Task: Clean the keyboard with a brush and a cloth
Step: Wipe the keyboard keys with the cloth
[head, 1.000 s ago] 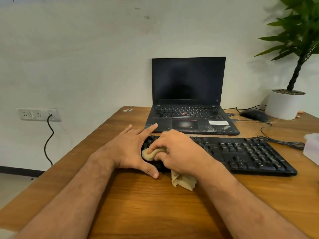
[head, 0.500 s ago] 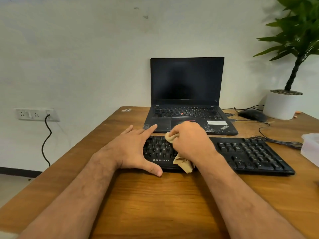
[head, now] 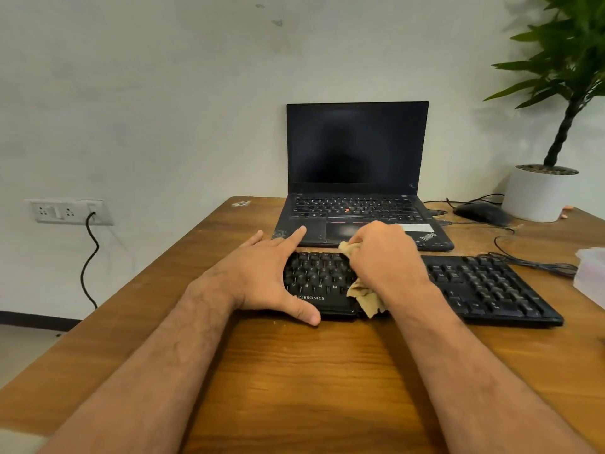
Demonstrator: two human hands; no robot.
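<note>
Left hand (head: 262, 273) lies flat, fingers spread, bracing the black plastic keyboard's (head: 484, 290) left end on the wooden tabletop (head: 327, 371). Right hand (head: 386, 257) grips a crumpled tan cloth (head: 363, 296), pressing it on the keys.

laptop (head: 357, 178) open, dark | mouse (head: 481, 213) | potted plant (head: 540, 194) | wall socket (head: 67, 212)

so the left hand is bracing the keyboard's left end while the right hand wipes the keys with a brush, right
Not quite: the head view shows the right hand gripping a crumpled tan cloth, not a brush, and no brush is in view. The rest stands: the left hand lies spread on the left end of the black Zebronics keyboard, thumb along its front edge, while the right hand wipes the keys.
</note>
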